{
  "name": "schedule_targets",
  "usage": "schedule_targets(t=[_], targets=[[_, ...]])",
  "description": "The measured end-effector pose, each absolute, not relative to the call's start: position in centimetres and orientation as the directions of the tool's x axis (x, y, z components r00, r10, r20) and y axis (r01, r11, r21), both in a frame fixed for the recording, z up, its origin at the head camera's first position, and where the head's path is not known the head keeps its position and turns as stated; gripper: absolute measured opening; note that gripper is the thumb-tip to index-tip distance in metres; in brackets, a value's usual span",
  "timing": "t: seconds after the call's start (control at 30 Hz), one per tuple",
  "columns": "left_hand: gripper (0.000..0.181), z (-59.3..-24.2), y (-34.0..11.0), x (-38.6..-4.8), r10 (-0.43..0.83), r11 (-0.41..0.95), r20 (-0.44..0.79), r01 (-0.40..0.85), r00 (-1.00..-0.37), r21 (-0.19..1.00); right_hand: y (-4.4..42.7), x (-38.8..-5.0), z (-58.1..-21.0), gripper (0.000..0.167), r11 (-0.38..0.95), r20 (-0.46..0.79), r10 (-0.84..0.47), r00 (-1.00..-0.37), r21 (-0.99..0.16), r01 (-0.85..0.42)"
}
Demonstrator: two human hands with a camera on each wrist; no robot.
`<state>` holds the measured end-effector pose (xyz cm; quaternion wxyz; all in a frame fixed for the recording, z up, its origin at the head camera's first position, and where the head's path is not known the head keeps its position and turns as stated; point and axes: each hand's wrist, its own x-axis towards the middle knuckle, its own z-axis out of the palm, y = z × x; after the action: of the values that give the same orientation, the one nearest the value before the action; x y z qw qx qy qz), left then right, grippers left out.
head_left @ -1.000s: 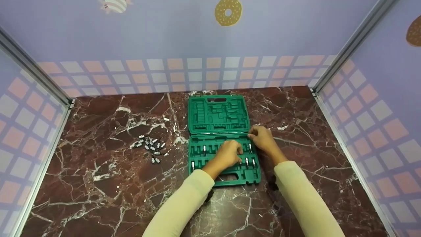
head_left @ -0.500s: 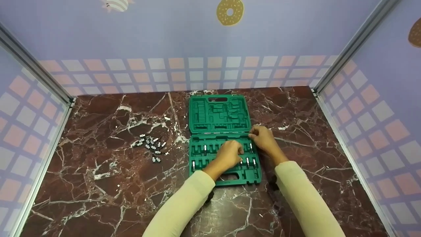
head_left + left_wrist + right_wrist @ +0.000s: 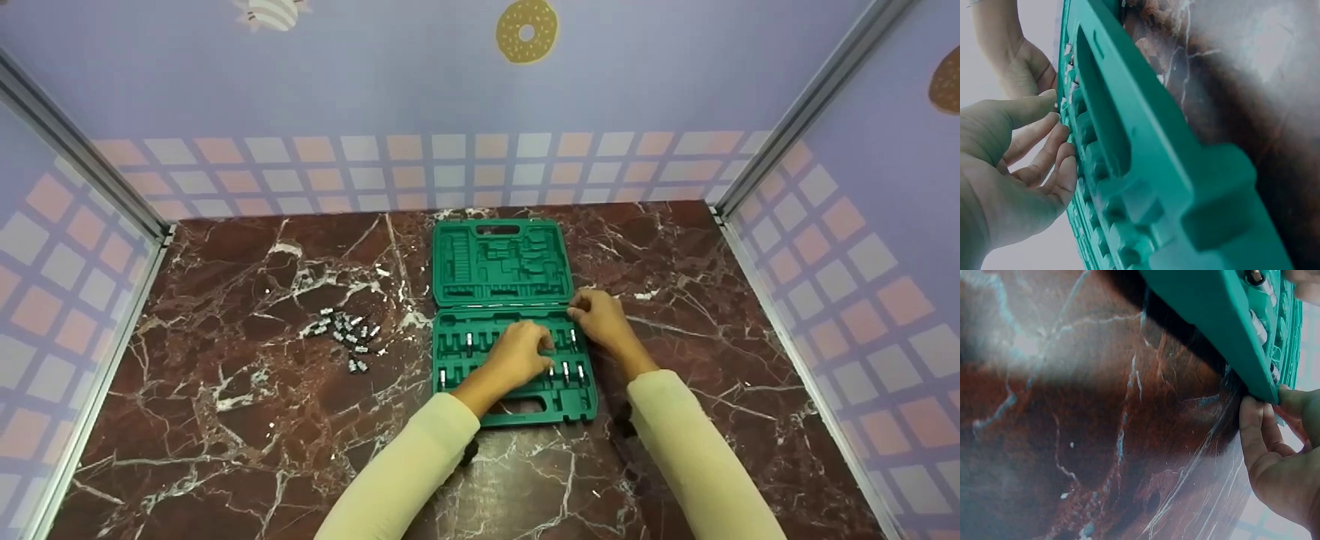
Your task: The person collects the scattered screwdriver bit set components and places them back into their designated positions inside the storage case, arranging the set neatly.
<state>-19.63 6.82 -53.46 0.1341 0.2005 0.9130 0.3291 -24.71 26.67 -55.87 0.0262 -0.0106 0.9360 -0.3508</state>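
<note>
A green plastic tool case [image 3: 502, 262] lies open on the marbled table. Several silver-and-black bit sockets [image 3: 566, 371] sit in slots of its lower half. My left hand [image 3: 521, 351] is over that lower half, beside a seated bit socket [image 3: 551, 373]. In the left wrist view the left hand's [image 3: 1022, 163] thumb and fingertips are apart, with nothing visible between them. My right hand [image 3: 602, 319] holds the case's right edge near the hinge. In the right wrist view the right hand [image 3: 1286, 461] has its thumb on top of the rim and fingers against the outside.
Left of the case, several loose bit sockets [image 3: 346, 330] lie in a scattered pile on the table [image 3: 225, 450]. Patterned panels [image 3: 360, 90] stand behind and on both sides.
My left hand's fingers have come away slightly from the bit socket, which now shows in its slot. My right hand stays at the case's edge.
</note>
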Motion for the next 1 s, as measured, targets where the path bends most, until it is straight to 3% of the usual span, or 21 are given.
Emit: schedule_targets(t=[1.0], targets=[[0.021,-52.1,-0.5,-18.4,0.419,0.565,0.008,0.268,-0.908,0.78,26.8,-24.7,-56.0,0.008,0.757,0.003,-0.063,-0.998,-0.651,-0.05]])
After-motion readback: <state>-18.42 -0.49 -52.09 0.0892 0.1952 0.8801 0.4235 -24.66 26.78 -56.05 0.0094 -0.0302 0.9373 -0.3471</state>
